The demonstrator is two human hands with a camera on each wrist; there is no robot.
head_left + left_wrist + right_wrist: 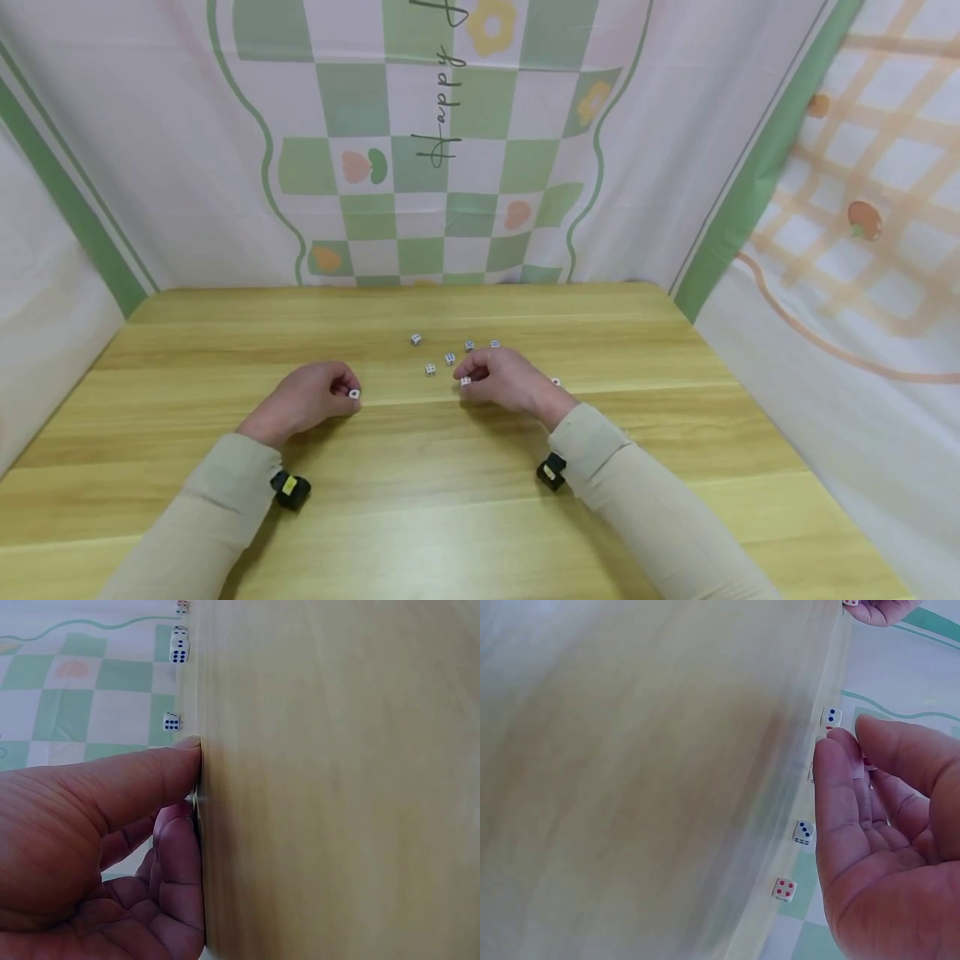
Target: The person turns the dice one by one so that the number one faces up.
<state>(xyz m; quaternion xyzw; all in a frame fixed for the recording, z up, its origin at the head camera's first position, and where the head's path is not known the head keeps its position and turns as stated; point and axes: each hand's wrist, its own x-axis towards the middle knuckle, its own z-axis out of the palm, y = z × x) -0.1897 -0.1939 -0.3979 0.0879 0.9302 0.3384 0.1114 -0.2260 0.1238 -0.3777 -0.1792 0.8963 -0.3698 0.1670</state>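
My left hand (311, 400) pinches a small white die (354, 394) between thumb and fingertips, low at the tabletop. In the left wrist view the thumb (142, 780) and curled fingers lie along the table surface, and the die is hidden. To the right, my right hand (510, 382) holds another white die (466, 381) with its dotted face up. The right wrist view shows only a bit of red-marked die (868, 763) behind the fingertips. Just beyond this hand lie a die with blue pips (450, 359) and a second die (431, 369).
Farther back are more dice: one at left (416, 339), a blue-marked one (469, 345) and another (495, 344) behind the right hand. A die (556, 382) sits beside the right wrist. The wooden table (420, 500) ends at a patterned curtain (420, 217).
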